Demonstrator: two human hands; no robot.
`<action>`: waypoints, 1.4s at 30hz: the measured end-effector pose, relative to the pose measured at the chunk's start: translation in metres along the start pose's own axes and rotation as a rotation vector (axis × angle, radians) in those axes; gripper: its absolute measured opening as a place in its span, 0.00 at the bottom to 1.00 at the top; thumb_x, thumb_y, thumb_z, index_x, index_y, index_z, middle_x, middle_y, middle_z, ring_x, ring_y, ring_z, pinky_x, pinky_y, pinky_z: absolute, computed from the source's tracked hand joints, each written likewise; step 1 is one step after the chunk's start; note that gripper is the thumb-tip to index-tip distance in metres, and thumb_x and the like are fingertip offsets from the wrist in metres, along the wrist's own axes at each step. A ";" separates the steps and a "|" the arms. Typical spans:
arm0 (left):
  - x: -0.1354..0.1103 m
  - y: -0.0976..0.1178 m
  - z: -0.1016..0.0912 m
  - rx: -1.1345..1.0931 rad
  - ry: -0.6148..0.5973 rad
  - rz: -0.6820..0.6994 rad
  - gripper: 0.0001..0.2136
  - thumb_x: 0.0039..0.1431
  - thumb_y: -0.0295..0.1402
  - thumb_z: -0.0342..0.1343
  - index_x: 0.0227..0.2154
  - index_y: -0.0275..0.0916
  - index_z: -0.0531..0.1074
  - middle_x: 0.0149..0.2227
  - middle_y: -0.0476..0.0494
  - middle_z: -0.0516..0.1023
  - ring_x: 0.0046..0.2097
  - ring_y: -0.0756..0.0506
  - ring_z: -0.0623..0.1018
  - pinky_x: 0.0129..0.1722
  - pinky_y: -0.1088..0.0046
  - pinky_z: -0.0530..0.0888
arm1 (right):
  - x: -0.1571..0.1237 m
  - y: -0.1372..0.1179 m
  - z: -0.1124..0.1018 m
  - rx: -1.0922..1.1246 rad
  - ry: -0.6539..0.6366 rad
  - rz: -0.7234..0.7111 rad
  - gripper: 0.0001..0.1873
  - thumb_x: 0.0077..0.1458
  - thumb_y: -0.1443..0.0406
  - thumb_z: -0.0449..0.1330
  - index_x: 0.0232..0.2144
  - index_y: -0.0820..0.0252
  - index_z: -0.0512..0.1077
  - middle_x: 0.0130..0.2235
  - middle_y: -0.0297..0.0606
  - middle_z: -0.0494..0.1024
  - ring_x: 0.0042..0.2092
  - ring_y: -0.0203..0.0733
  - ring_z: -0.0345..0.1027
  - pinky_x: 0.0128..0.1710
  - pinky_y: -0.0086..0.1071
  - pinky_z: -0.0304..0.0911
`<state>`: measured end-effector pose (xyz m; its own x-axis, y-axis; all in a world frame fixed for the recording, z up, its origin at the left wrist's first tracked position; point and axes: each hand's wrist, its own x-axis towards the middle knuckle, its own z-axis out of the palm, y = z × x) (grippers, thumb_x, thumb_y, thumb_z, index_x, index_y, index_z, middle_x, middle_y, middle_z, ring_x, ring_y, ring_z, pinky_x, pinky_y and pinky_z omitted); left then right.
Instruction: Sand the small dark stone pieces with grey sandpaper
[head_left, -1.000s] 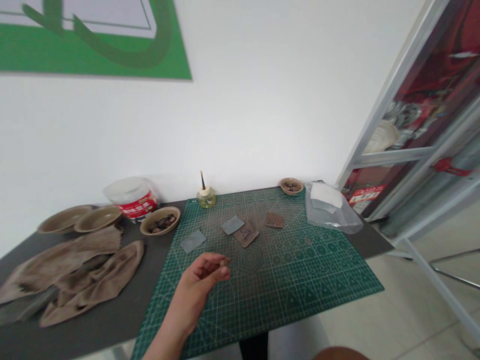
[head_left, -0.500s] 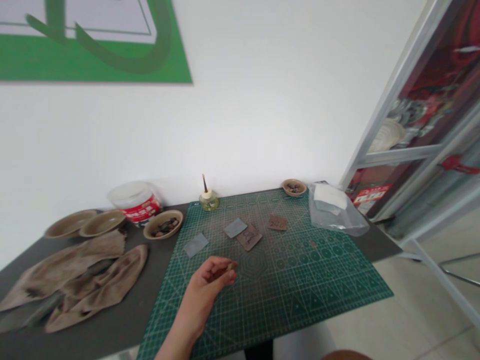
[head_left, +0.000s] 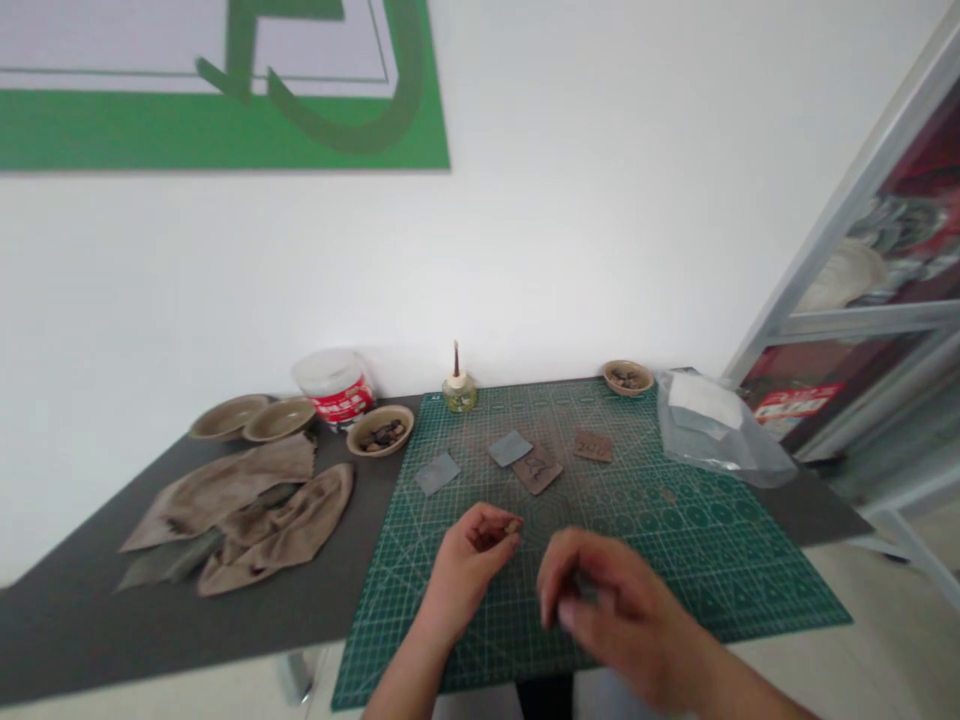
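A small brown pebble-like piece (head_left: 513, 527) is pinched between the thumb and fingers of my left hand (head_left: 471, 560), above the green cutting mat (head_left: 480, 640). My right hand (head_left: 622, 610) hovers to its right, blurred, with fingers curled towards the thumb; whatever they may hold cannot be made out. Beyond the hands lie a grey sheet (head_left: 438, 473), another grey sheet (head_left: 510, 448) overlapping a brown marked square (head_left: 537, 470), and a smaller brown piece (head_left: 593, 446) with writing on it.
Behind stand a small glass bottle (head_left: 459, 392) with a brush, a bowl of dark pieces (head_left: 381, 430), a similar bowl (head_left: 627, 377), and a red-labelled jar (head_left: 335, 388). Brown cloths (head_left: 281, 535) and two bowls (head_left: 279, 420) lie left. A plastic bag (head_left: 720, 430) rests right.
My right hand has come into view from the lower right. The view has shifted left, so the scene appears further right. My left hand still pinches the small brown piece.
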<state>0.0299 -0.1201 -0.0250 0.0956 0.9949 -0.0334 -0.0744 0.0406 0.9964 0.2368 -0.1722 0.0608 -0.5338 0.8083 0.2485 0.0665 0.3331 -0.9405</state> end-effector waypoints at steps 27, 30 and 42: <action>0.013 0.009 0.007 0.283 -0.052 0.185 0.08 0.50 0.31 0.60 0.34 0.38 0.72 0.33 0.45 0.79 0.33 0.48 0.76 0.34 0.73 0.70 | 0.095 0.150 -0.134 -0.806 0.507 0.115 0.14 0.54 0.55 0.56 0.28 0.60 0.72 0.33 0.43 0.74 0.40 0.49 0.66 0.43 0.39 0.58; 0.039 0.024 0.006 0.290 0.010 0.235 0.07 0.51 0.32 0.60 0.33 0.37 0.71 0.32 0.45 0.78 0.32 0.48 0.75 0.33 0.73 0.69 | 0.107 0.144 -0.130 -0.637 0.553 0.113 0.15 0.54 0.53 0.55 0.30 0.59 0.69 0.29 0.38 0.74 0.33 0.45 0.68 0.35 0.36 0.61; 0.137 0.023 0.002 0.369 0.222 0.354 0.09 0.53 0.35 0.59 0.36 0.38 0.73 0.33 0.46 0.78 0.35 0.47 0.76 0.35 0.72 0.71 | 0.183 0.126 -0.074 0.064 0.423 -0.036 0.04 0.50 0.65 0.56 0.30 0.59 0.69 0.32 0.35 0.76 0.33 0.39 0.69 0.32 0.30 0.65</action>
<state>0.0431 0.0171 -0.0066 -0.0869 0.9390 0.3326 0.2922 -0.2952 0.9097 0.2095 0.0537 0.0043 -0.1410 0.9292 0.3415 -0.0056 0.3442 -0.9389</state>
